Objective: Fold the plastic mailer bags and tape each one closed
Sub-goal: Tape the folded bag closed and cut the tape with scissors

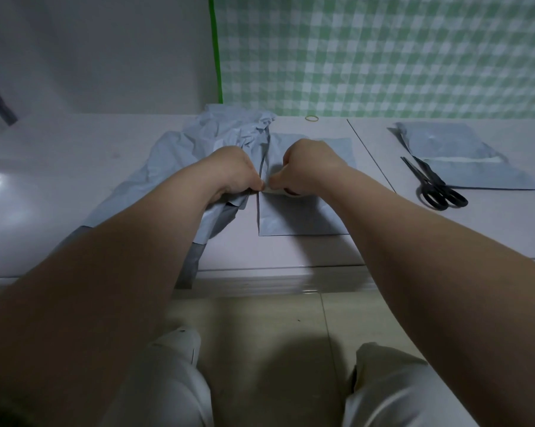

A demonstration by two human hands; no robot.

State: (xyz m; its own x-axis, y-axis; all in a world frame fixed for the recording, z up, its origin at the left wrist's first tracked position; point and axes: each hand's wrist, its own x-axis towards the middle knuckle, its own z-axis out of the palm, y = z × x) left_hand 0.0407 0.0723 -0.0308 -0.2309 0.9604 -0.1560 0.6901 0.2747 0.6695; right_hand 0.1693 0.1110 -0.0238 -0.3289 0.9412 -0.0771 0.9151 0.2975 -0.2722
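While both my grips meet over the flat mailer bag (pixel 303 217), I judge the job to be somewhere in its middle. My left grip (pixel 235 171) and right grip (pixel 309 167) are both narrow, thumbs and curled fingers pinching at one spot on that bag's nine o'clock edge, knuckles nearly touching. Whether the pale sliver between the thumbs is tape or the plastic's own fold, I cannot tell. Something with a dark reddish rim peeks from under the right grip, too hidden to name. The bag itself lies flat at the centre of the pale surface (pixel 75 167), close to the near edge.

Done, as I read it: at two o'clock from my grips lies a stack of flat bags (pixel 463 149), a pale strip across the top one, with black scissors (pixel 435 189) at its seven o'clock corner.

Left to do: a crumpled heap of bags (pixel 223 127) sprawls from eleven o'clock round to eight o'clock, one trailing over the near edge under my left forearm. Those look unfolded, so I reckon plenty remains. A rubber band (pixel 312 118) lies at twelve o'clock by the checked wall.
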